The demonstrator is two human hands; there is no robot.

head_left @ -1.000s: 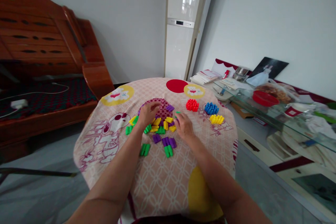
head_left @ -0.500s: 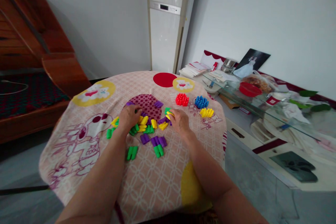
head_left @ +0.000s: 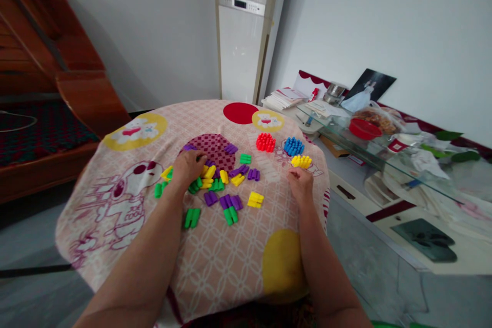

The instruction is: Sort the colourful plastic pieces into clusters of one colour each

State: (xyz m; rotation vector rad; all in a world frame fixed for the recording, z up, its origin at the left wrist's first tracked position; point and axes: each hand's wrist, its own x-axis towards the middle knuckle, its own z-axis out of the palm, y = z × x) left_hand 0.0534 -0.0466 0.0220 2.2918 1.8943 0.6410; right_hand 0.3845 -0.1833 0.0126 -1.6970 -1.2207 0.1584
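Observation:
My left hand (head_left: 188,166) rests with curled fingers at the left of a loose pile of plastic blocks; whatever its fingers hold is hidden. Yellow blocks (head_left: 208,172), purple blocks (head_left: 231,201) and green blocks (head_left: 192,218) lie about it, shaped like short paired tubes. My right hand (head_left: 302,183) is closed just below a yellow knobbly cluster (head_left: 301,162); I cannot make out anything in its fingertips. A separate yellow block (head_left: 255,199) lies between the hands, nearer me than a purple block (head_left: 253,174).
A red knobbly cluster (head_left: 266,142) and a blue one (head_left: 294,146) stand at the table's right rear. The cloth-covered round table (head_left: 226,271) is beside a cluttered glass-topped cabinet (head_left: 403,169). A wooden bench (head_left: 84,97) stands left, a tall white appliance (head_left: 242,51) behind.
My right hand has let go of a yellow block, now lying on the cloth, and moved right to the yellow cluster. My left hand has stayed almost in place.

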